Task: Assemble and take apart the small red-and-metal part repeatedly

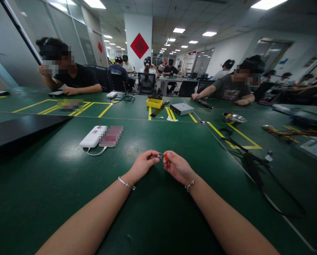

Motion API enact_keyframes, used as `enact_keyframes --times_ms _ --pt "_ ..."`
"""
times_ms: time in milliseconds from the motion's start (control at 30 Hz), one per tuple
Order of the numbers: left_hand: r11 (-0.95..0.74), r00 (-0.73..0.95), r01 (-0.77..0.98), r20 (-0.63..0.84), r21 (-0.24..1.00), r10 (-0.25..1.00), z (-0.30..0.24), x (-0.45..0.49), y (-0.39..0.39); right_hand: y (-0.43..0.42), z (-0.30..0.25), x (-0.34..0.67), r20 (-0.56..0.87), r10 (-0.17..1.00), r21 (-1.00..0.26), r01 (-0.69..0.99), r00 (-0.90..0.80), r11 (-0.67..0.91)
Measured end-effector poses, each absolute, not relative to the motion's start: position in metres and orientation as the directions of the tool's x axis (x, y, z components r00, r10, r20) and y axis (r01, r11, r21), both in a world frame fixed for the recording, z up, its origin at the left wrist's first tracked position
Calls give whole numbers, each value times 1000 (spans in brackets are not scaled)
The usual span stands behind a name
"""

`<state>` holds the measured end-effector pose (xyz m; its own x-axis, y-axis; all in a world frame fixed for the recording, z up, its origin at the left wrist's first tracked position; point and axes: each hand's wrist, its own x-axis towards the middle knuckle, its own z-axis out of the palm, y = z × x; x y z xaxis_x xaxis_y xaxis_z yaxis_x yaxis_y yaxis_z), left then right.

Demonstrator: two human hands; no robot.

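Observation:
Over the green table (pixel 147 212) my two hands are close together, fingertips a small gap apart. Between thumb and fingers my left hand (pixel 143 163) pinches a small shiny metal piece (pixel 159 156), its exact kind too small to make out. My right hand (pixel 179 166) is closed on a small orange piece (pixel 166 156), held just right of the metal one. Fingers cover most of both pieces. A thin bracelet circles each wrist.
Left of my hands lies a white power bank (pixel 92 137) with a short cable, beside a blurred flat object (pixel 111 136). Further back are a yellow bin (pixel 154 103) and a grey box (pixel 181 108). A black cable (pixel 256 173) runs along the right. Co-workers sit across the table.

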<state>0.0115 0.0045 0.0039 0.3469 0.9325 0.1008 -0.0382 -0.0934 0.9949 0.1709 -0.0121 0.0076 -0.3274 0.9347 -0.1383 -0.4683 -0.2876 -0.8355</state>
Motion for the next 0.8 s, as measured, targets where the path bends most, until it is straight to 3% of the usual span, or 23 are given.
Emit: enact_keyframes --times_ms 500,800 --pt "153 446 -250 -27 956 895 0 11 5 -16 12 169 -85 936 -837 -485 -341 -253" --pt "153 442 -248 -28 957 896 5 11 2 -12 8 171 -102 962 -845 -489 -253 -218"
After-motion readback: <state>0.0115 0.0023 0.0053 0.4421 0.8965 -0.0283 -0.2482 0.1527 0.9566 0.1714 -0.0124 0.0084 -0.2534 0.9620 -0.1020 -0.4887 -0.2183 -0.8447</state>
